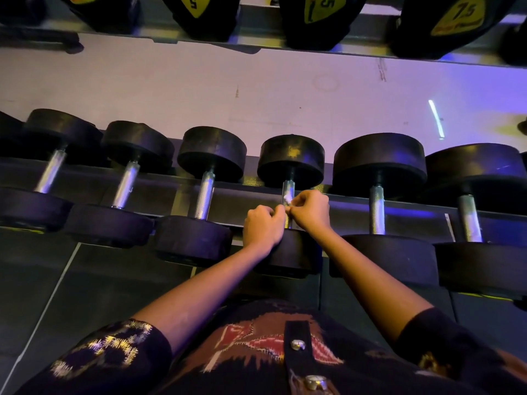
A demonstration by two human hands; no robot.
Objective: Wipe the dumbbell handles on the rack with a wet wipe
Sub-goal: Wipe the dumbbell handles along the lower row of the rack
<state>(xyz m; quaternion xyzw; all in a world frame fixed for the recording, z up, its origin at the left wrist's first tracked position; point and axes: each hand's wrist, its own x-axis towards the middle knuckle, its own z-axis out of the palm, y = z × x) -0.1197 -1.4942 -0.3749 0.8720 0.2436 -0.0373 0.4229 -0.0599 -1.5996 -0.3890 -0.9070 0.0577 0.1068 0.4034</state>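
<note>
A row of black dumbbells with silver handles lies on the dark rack (248, 193). Both my hands meet at the handle (288, 189) of the fourth dumbbell from the left. My left hand (263, 225) has its fingers curled at the handle's left side. My right hand (309, 209) curls in from the right. A small white wet wipe (287, 198) shows between the fingertips, pinched against the handle. My hands hide the handle's lower part, and my left wrist lies over the dumbbell's near head (296, 252).
Neighbouring dumbbell handles stand to the left (205, 195) and right (377, 209). An upper shelf (256, 44) carries black dumbbells with yellow number labels. Pale wall shows between the shelves. Dark floor mats (85, 280) lie below.
</note>
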